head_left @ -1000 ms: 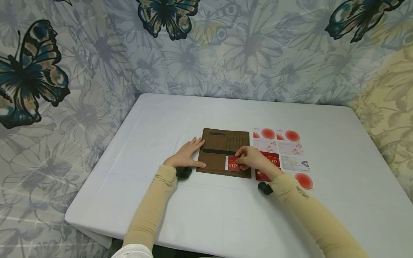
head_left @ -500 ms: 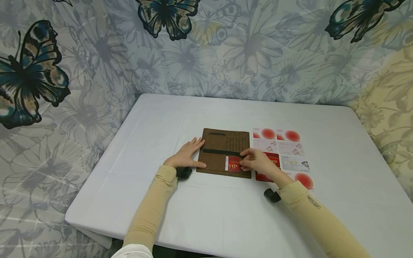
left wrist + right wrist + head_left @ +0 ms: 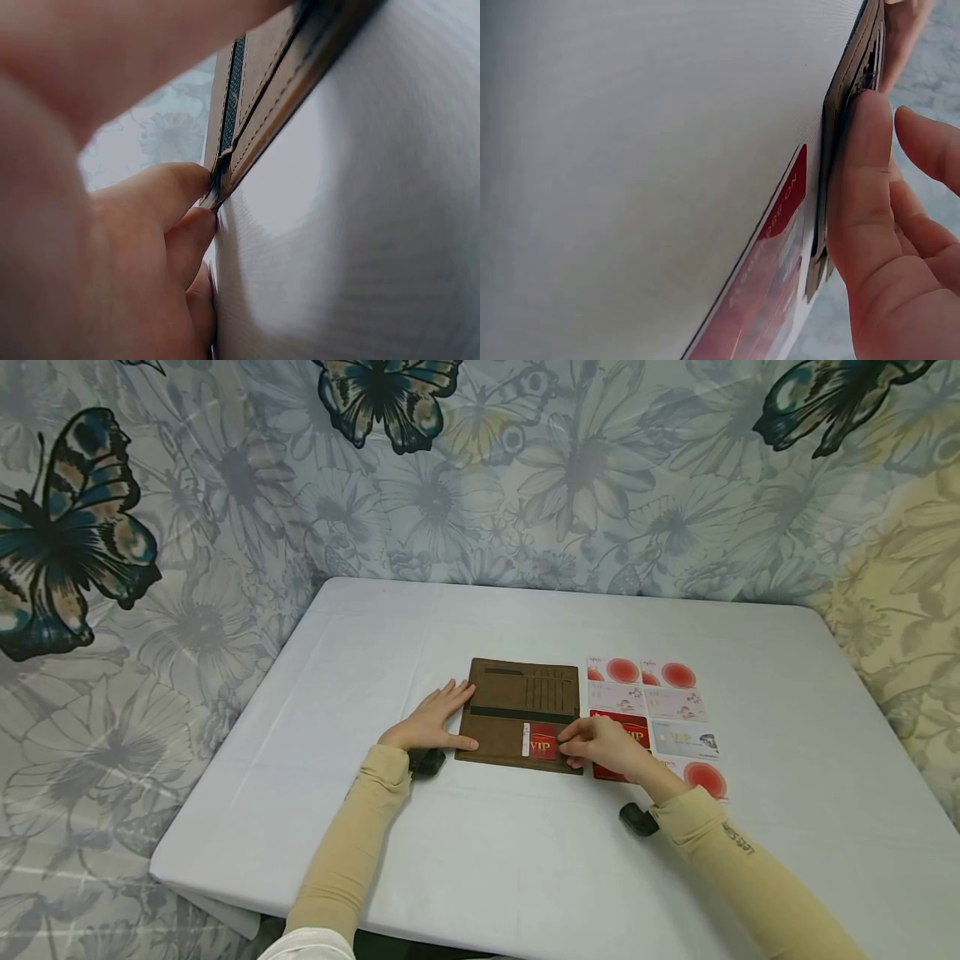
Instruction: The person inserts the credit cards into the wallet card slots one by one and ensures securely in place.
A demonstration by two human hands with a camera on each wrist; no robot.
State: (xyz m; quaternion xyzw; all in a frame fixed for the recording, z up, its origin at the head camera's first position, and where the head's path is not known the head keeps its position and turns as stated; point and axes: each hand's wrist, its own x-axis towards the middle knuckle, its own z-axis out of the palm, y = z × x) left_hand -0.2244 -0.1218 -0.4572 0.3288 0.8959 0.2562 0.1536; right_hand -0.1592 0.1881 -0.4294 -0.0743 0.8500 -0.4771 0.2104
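Note:
A brown wallet (image 3: 498,697) lies spread open on the white table, with a dark band across its middle and card slots in its far half. A red VIP card (image 3: 543,743) shows on its near half. My left hand (image 3: 429,721) rests at the wallet's left edge, thumb and fingers spread; the left wrist view shows fingertips (image 3: 196,178) at the stitched edge. At the wallet's right edge is my right hand (image 3: 606,745), just beside the card. In the right wrist view its thumb (image 3: 866,157) lies against the wallet, apart from the forefinger.
Right of the wallet, several cards lie in two columns: pink-and-white ones (image 3: 617,697), a red VIP card (image 3: 633,728) partly under my right hand, a silver VIP card (image 3: 684,739). A floral cloth (image 3: 480,518) hangs behind the table (image 3: 375,635).
My right hand has shifted a little rightward and toward me, off the red card's right part to the wallet's right edge. The card, the wallet and my left hand look unmoved.

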